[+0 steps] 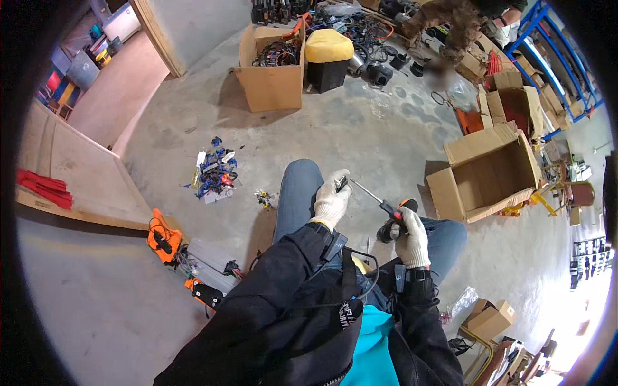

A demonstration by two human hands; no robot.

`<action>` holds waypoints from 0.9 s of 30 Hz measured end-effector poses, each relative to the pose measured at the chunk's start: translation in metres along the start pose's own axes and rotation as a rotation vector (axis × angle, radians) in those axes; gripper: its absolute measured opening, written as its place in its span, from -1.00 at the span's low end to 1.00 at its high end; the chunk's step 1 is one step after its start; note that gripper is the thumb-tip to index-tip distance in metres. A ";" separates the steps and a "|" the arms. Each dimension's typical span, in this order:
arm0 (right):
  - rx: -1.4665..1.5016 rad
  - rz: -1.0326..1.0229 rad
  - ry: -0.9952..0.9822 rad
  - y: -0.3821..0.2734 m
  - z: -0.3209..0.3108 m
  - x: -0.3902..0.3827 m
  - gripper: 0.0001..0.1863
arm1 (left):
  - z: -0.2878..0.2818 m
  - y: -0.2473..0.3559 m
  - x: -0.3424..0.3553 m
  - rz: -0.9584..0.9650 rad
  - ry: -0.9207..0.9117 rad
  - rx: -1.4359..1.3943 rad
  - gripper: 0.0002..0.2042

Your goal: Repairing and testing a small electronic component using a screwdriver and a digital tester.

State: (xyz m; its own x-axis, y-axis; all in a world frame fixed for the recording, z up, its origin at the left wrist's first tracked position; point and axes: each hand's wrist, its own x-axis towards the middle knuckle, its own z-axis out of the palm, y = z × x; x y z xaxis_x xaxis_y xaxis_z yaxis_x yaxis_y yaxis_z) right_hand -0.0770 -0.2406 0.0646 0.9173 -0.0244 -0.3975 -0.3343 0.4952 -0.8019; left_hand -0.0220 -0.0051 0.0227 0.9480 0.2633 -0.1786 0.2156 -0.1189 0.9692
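Observation:
White knit gloves cover both of my hands. My left hand (329,204) is closed over my left knee, gripping a small dark part (341,184) whose kind is too small to make out. In my right hand (412,240), near the right thigh, is a screwdriver (390,210) with a red and black handle. Its metal shaft slants up and left, and the tip is close to the left hand's part but seems apart from it. On the floor left of my knee lies a tiny yellow and dark piece (263,198). Farther left is a heap of blue, black and red small parts (217,174).
Ahead stand a cardboard box of cables (270,83) and a black bin with a yellow top (328,61). An open cardboard box (492,170) sits to the right. Orange-and-black items (164,238) lie at left, near a wooden board (84,174). Another person (508,16) is at the far right.

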 end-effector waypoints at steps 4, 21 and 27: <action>-0.019 -0.003 0.017 -0.003 0.003 0.001 -0.68 | 0.002 0.004 0.001 0.006 -0.013 0.017 -0.61; 0.008 0.027 0.037 -0.006 0.008 -0.002 -0.70 | 0.003 -0.003 0.002 0.089 -0.030 0.080 -0.61; -0.073 -0.002 0.047 -0.006 0.006 -0.001 -0.70 | 0.001 0.004 -0.002 0.083 -0.035 0.095 -0.61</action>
State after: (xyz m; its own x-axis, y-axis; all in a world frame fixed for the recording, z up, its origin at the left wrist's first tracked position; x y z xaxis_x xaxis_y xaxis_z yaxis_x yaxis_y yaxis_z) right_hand -0.0750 -0.2377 0.0724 0.9074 -0.0665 -0.4150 -0.3490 0.4309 -0.8322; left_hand -0.0226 -0.0067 0.0270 0.9707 0.2155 -0.1063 0.1561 -0.2291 0.9608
